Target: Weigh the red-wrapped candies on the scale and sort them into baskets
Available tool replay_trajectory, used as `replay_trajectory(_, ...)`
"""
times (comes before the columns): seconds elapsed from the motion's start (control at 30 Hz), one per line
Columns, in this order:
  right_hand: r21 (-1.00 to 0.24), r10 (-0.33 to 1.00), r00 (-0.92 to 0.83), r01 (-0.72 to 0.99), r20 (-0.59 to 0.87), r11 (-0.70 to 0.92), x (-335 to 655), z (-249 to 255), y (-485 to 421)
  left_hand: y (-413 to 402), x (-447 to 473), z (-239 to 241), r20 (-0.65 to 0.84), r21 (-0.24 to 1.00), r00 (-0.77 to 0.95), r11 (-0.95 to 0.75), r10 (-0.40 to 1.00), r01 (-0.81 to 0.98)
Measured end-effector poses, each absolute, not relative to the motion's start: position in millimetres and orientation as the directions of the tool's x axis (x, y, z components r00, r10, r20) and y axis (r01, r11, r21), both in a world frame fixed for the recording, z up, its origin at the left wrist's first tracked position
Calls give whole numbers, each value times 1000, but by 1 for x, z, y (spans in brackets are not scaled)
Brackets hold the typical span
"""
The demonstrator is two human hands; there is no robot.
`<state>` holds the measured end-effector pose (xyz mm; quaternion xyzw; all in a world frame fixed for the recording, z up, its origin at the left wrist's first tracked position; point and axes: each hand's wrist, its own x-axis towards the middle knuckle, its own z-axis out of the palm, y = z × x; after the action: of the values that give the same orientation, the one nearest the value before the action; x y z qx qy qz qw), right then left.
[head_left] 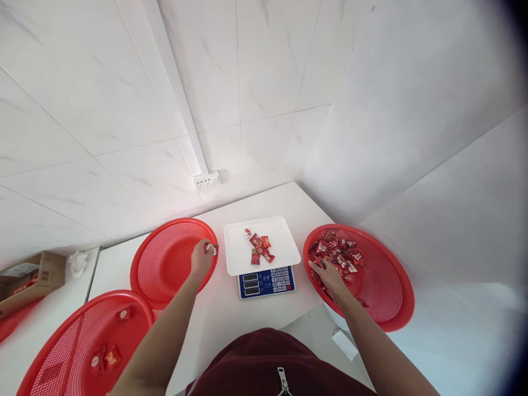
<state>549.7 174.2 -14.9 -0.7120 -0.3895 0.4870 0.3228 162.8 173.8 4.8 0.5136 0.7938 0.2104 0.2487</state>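
My left hand [201, 258] is closed on a small red-and-white wrapped packet [212, 249], over the right rim of a red mesh basket [142, 258]. A white tray [235, 247] on top of a blue digital scale [267, 282] lies between my hands. Several small red wrapped packets [259, 245] sit in a loose cluster on that tray. My right hand [329, 276] reaches over the near left rim of another red basket [394, 291], where many red packets [340, 253] are heaped. Its thumb and fingers are pinched at a red packet [317, 262].
At the lower left stands another red basket [53, 344] holding several packets. A cardboard box [43, 275] and crumpled white plastic [78, 264] lie at the far left. The tiled wall with a power socket [206, 180] rises behind the white table [272, 201].
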Motion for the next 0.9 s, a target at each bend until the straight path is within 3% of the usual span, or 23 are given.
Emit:
replay_trajectory(0.13, -799, 937, 10, 520, -349, -302, 510, -12, 192, 144, 142, -3, -235, 459, -357, 427, 904, 779)
replay_trajectory(0.27, -582, 942, -125, 809, -311, -85, 466, -12, 205, 124, 157, -22, -392, 410, -221, 385, 893, 827)
replay_trajectory(0.37, -461, 928, -157, 887, -339, -18, 445, -12, 209, 111, 170, -28, -433, 438, -194, 393, 880, 808)
replay_trajectory(0.5, -406, 912, -119, 912, -392, -55, 437, -15, 212, 92, 172, -27, -468, 476, -148, 390, 871, 788)
replay_trajectory(0.6, -437, 905, -75, 891, -418, -128, 442, -16, 214, 82, 170, -24, -463, 497, -130, 379, 877, 781)
replay_trajectory(0.73, -601, 936, -63, 781, -346, -170, 443, -6, 207, 79, 183, -11, -277, 616, -184, 321, 943, 720)
replay_trajectory(0.8, -743, 932, -166, 655, -321, -139, 433, 5, 195, 82, 199, 0, -283, 771, -154, 320, 947, 550)
replay_trajectory(0.9, -879, 857, -446, 477, -257, -16, 409, 18, 174, 90, 225, 15, -411, 910, 3, 410, 911, 66)
